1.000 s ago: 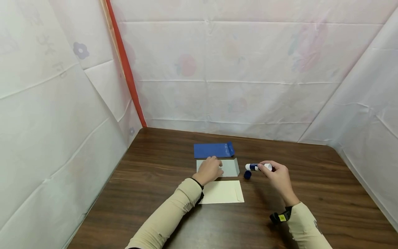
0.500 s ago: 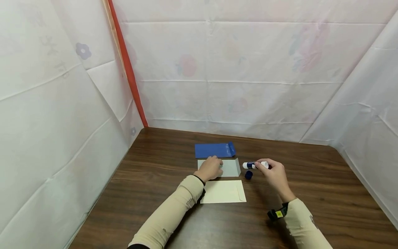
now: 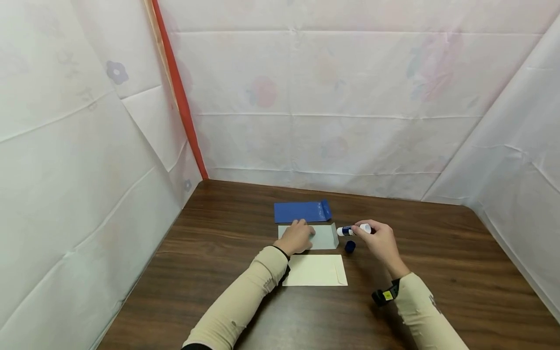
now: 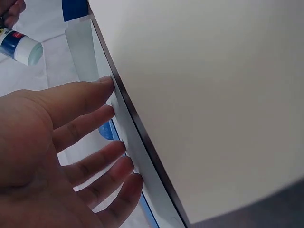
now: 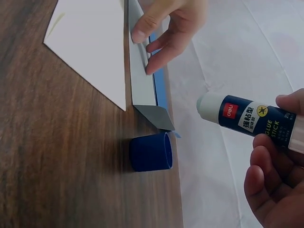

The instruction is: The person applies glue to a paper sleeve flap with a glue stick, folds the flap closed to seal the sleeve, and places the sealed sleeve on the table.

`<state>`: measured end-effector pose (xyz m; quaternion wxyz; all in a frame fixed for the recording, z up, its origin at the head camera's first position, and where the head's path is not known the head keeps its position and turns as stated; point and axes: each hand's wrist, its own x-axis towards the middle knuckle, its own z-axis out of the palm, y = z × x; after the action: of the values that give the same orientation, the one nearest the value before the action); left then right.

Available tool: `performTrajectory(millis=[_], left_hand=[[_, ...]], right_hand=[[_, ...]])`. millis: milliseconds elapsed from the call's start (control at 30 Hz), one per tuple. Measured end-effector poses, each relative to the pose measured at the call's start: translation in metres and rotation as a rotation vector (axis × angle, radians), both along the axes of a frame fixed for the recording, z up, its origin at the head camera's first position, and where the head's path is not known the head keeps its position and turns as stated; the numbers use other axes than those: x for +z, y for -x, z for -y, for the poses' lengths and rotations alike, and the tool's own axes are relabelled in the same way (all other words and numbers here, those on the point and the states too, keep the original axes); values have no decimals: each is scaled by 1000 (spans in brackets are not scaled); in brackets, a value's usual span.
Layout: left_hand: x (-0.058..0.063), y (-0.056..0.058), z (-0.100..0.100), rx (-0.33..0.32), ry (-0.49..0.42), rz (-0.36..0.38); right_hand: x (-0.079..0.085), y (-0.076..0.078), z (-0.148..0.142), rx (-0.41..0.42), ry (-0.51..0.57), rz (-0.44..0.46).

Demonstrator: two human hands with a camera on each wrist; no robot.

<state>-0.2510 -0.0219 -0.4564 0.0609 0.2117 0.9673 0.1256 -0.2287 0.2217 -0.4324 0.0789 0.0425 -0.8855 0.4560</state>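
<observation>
My left hand (image 3: 296, 236) rests its fingertips on a pale grey-green envelope (image 3: 323, 236), fingers spread and slightly bent. That envelope's flap (image 5: 156, 117) stands folded out at its right end. With thumb and fingers my right hand (image 3: 379, 243) grips a glue stick (image 5: 247, 114), uncapped, white tip pointing left. In the head view the tip sits right by the flap, above the table. Its dark blue cap (image 5: 151, 152) is on the wood below. Nearer me lies a cream envelope (image 3: 316, 270), partly behind the left wrist.
A blue envelope (image 3: 299, 212) lies behind the grey-green one, its flap at the right. The brown wood table (image 3: 210, 253) is bordered by white printed sheets (image 3: 315, 97) at the back and sides. A red strip (image 3: 179, 87) runs down the back left corner.
My right hand has moved left with the glue stick, bringing its tip from right of the cap up to the envelope flap. The left hand has stayed on the grey-green envelope.
</observation>
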Motion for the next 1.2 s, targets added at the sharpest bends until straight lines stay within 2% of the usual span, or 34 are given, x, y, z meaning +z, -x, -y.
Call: performTrajectory(millis=[167, 367, 600, 1000, 1200], left_hand=[[2, -2, -2, -15, 29, 2], [5, 1, -3, -13, 45, 19], [6, 3, -6, -38, 75, 43], [5, 4, -7, -15, 69, 48], [6, 4, -5, 2, 74, 58]], right_hand=[[2, 5, 5, 19, -4, 6], [7, 13, 10, 55, 1, 19], [9, 22, 10, 85, -83, 2], [-1, 44, 20, 148, -183, -7], [-9, 51, 27, 183, -201, 37]])
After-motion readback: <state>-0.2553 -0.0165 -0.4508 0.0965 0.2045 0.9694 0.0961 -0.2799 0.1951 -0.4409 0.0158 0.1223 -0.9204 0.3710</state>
